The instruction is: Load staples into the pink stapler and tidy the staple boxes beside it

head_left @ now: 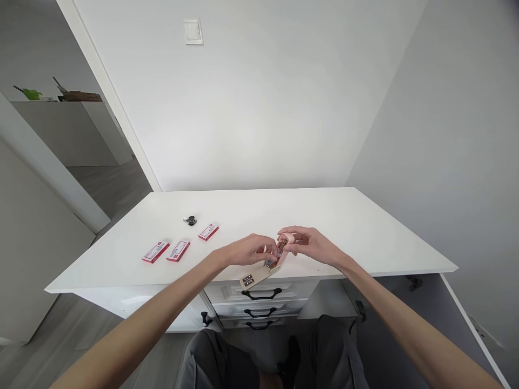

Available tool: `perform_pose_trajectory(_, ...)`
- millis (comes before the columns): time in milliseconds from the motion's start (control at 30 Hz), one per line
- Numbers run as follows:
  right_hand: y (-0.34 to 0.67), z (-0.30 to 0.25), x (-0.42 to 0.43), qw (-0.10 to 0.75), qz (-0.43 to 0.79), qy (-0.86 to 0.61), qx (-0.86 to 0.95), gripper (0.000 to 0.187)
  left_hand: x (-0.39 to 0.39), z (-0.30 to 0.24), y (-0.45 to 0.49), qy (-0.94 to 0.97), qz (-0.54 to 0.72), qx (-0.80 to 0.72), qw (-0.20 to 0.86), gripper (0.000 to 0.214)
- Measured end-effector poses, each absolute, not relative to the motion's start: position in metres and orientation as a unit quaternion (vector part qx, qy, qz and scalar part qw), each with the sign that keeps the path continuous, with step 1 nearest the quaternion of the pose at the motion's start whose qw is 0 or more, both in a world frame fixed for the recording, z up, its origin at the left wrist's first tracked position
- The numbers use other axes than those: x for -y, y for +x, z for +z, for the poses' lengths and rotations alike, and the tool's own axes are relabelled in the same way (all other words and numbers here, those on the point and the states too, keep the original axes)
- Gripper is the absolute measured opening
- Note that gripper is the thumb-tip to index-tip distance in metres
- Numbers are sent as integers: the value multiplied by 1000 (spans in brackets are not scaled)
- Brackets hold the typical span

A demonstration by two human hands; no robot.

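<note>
Over the front edge of the white tabletop, both hands are at an opened pink and beige stapler (259, 274). Its beige arm points down to the left and bears a dark patterned square; a metal strip shows inside the pink part. My right hand (311, 245) grips the pink end between thumb and fingers. My left hand (254, 250) has its fingers bent and closed on the metal strip; whether a small piece sits between the fingertips cannot be made out.
Red-and-white small boxes (178, 250) lie left on the tabletop (365, 227), near a small black staple remover (190, 220). Below are drawers with black handles (261, 294). An open cabinet door (438, 319) stands at the right. A wall rises behind.
</note>
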State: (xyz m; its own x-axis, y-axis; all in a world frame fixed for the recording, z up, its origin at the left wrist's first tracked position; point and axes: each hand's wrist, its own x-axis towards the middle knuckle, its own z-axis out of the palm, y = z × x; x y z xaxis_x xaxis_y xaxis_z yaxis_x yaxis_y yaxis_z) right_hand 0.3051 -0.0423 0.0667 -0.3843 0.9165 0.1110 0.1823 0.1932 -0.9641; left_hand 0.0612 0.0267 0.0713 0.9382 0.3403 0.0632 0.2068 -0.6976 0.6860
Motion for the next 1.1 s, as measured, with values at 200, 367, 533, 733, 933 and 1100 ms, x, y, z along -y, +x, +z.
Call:
perform_pose_trajectory(200, 306, 68, 44, 378, 484, -413, 672, 40, -26, 75, 58, 923, 81, -155, 342, 16)
perform_pose_trajectory(367, 305, 71, 44, 378, 481, -417, 672, 40, -28, 80, 57, 931, 58, -161, 322, 18)
perform_pose_trajectory(533, 304, 71, 44, 373, 480, -421, 674, 40, -29, 81, 59, 935, 64, -151, 313, 15)
perform_pose_trajectory(733, 304, 72, 44, 366, 471, -427, 679, 42, -30, 79, 60, 934, 65, -150, 319, 12)
perform_pose_trajectory(933, 301, 75, 46, 362, 434, -442, 697, 42, -27, 81, 58, 935, 73, -140, 318, 9)
perform_pose_trajectory(1100, 299, 78, 46, 343, 397, -460, 716, 45, -26, 78, 56, 931, 86, -151, 321, 12)
